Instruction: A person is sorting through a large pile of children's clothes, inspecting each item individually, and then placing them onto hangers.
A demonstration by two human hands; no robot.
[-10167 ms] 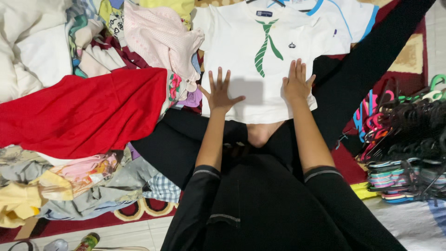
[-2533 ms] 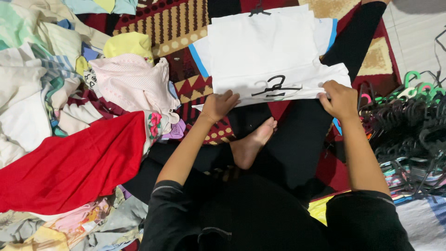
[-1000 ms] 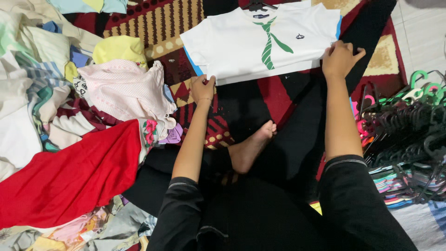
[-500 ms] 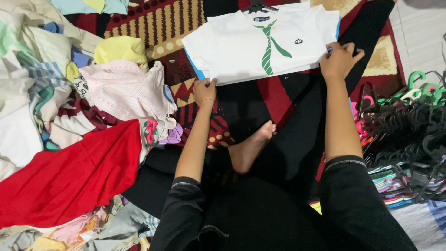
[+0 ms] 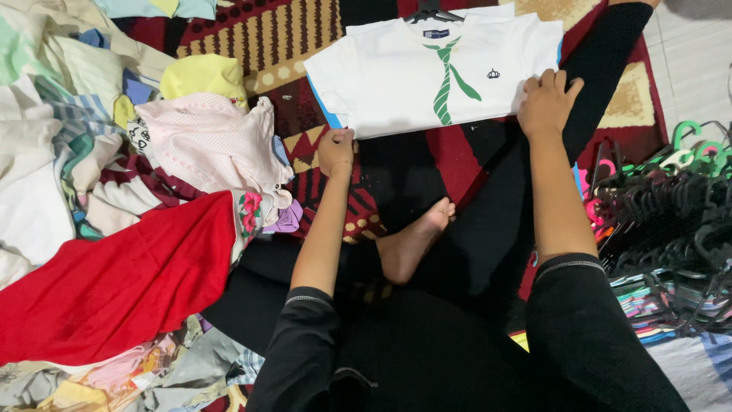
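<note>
Head view: A folded white T-shirt [image 5: 427, 69] with a green printed tie and blue side trim lies flat on the patterned red rug [image 5: 229, 38], at the top centre of the frame, beyond the person's outstretched leg. A black hanger hook [image 5: 428, 11] projects from its collar.

The left hand [image 5: 336, 150] pinches the lower left corner of the T-shirt; its grip is narrow, with thumb and fingers closed on the fabric edge. The right hand [image 5: 547, 103] rests on the lower right edge of the T-shirt, fingers curled down onto the cloth; whether this grip encloses the fabric or only presses on it cannot be told.

A bare foot [image 5: 412, 246] lies between the two forearms, well below the T-shirt. To the left, a pink garment [image 5: 213, 145] lies near the left hand, with a red garment [image 5: 114, 282] below it among mixed laundry. A stack of plastic hangers [image 5: 671, 221] lies at the right edge.
</note>
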